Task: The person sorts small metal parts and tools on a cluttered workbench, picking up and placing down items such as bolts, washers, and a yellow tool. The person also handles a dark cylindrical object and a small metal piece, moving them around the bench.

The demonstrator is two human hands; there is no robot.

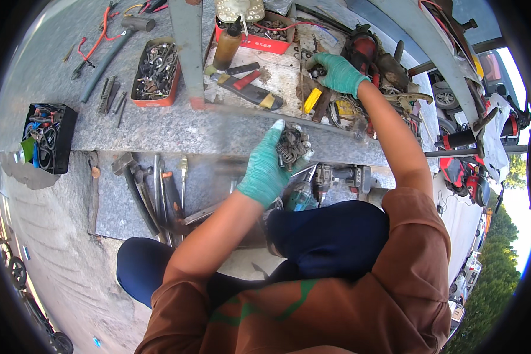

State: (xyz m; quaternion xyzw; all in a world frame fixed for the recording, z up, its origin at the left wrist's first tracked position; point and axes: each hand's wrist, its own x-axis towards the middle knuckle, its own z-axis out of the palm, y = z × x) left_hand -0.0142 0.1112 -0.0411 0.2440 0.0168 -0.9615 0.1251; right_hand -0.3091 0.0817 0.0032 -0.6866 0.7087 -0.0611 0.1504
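Observation:
My left hand (270,168), in a green glove with pale fingertips, holds a clump of small metal parts (291,146), a coil spring among them, above the front edge of the stone bench. My right hand (336,73), also gloved, reaches to the wooden board at the upper right, its fingers curled round small dark metal parts (317,71). Beside it lie a yellow plastic piece (312,100) and a red and black power tool (363,46). Left of it, a brown bottle with a black nozzle (227,46) stands near a dark strap-like piece (248,91).
Tins of small hardware (155,102) (265,44) stand on the bench, with a hammer (108,62) and a black box of tools (71,132) at left. Grey metal posts (187,53) rise nearby. A lower shelf holds hammers, rods and a cordless drill (325,177).

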